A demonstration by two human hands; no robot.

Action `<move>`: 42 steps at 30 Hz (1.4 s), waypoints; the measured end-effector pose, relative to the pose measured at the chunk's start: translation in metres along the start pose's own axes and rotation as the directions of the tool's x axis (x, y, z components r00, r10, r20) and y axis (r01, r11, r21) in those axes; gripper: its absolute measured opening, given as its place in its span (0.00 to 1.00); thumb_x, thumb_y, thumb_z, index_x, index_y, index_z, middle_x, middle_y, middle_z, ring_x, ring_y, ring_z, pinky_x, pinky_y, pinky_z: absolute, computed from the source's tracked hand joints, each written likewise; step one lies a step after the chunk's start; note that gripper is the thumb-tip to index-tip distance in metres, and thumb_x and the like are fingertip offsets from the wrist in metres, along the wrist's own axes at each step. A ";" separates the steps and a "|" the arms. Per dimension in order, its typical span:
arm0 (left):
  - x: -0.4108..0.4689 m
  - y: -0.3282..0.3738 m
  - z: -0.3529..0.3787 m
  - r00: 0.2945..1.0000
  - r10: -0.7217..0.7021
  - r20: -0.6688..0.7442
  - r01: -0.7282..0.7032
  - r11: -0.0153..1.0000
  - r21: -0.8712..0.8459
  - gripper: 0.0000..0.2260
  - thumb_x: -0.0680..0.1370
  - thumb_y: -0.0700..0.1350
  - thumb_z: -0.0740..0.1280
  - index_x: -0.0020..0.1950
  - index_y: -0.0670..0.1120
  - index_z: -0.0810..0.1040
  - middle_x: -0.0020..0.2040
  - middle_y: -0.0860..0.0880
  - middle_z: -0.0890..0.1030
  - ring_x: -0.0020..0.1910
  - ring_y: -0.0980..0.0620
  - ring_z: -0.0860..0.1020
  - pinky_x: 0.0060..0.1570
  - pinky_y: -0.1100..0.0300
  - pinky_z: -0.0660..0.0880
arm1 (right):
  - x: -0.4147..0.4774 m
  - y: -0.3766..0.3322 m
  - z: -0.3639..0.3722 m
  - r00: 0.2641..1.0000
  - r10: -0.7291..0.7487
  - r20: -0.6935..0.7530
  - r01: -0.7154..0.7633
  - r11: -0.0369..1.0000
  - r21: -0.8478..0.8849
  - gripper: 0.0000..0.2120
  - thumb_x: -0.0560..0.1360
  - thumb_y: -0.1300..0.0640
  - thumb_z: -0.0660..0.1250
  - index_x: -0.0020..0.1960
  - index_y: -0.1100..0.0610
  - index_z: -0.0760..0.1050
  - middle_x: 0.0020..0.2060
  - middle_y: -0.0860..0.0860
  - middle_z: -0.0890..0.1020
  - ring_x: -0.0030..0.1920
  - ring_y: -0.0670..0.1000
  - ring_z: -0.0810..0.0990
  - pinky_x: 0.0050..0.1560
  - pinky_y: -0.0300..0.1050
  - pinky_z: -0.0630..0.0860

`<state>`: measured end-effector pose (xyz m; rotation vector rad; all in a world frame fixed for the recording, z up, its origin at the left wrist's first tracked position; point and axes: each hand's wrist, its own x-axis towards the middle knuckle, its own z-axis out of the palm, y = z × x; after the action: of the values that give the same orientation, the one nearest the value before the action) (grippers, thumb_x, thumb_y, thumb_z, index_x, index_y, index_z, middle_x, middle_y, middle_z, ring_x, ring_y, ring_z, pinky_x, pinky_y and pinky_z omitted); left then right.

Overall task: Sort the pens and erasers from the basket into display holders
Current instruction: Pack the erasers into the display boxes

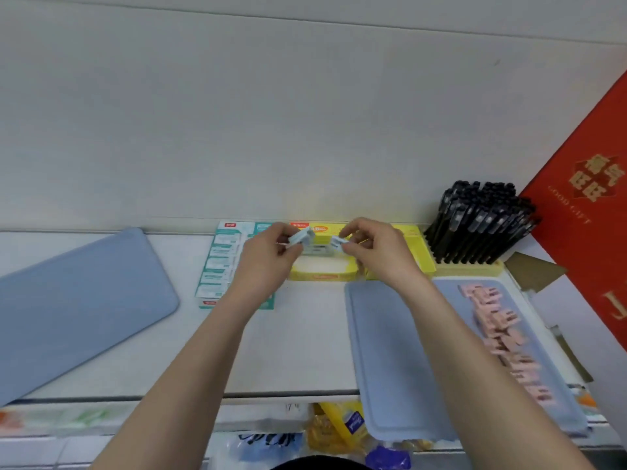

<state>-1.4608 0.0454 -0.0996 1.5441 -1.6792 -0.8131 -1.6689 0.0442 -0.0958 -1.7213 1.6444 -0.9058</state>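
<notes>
My left hand (271,249) holds a few pale blue erasers (303,236) between thumb and fingers, above the yellow display box (322,274). My right hand (376,247) pinches one more pale eraser (337,241) just to their right. A couple of erasers (317,250) lie inside the yellow box. Left of it stands a teal and white display box (217,262) filled with several white erasers, partly hidden by my left wrist. A wooden holder (471,264) at the back right carries several black pens (475,222). Pink erasers (502,330) lie on a blue tray (383,351).
Another blue tray (74,300) lies upside down at the left of the white shelf (305,340). A red gift bag (590,198) stands at the right edge. Packaged goods sit on the shelf below, near the front edge.
</notes>
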 end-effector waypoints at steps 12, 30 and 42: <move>-0.003 -0.031 -0.038 0.992 -0.118 -0.041 0.110 0.979 -0.169 0.07 0.78 0.43 0.67 0.55 0.53 0.77 0.44 0.55 0.82 0.42 0.55 0.83 0.48 0.58 0.78 | 0.016 -0.024 0.065 0.984 -0.070 0.166 0.143 0.861 -0.489 0.10 0.73 0.56 0.72 0.53 0.52 0.83 0.50 0.51 0.79 0.52 0.51 0.77 0.40 0.40 0.56; 0.004 -0.013 -0.020 0.998 -0.048 0.027 0.052 0.979 -0.197 0.05 0.78 0.41 0.68 0.51 0.51 0.80 0.46 0.52 0.85 0.40 0.57 0.83 0.46 0.62 0.79 | 0.014 -0.026 0.040 0.994 0.109 0.024 -0.110 0.919 0.378 0.07 0.76 0.68 0.67 0.47 0.58 0.81 0.32 0.51 0.82 0.30 0.46 0.81 0.38 0.38 0.80; -0.002 -0.016 -0.022 0.998 -0.058 -0.040 0.050 0.984 -0.173 0.06 0.78 0.41 0.68 0.51 0.53 0.79 0.46 0.56 0.82 0.34 0.68 0.79 0.34 0.77 0.71 | 0.017 -0.010 0.038 0.996 0.063 0.062 -0.030 0.900 -0.436 0.13 0.70 0.60 0.73 0.54 0.55 0.83 0.45 0.51 0.83 0.50 0.53 0.79 0.46 0.41 0.69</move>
<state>-1.4334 0.0461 -0.1010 1.4829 -1.4987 -0.9204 -1.6323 0.0267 -0.1096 -1.9654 1.9334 -0.4613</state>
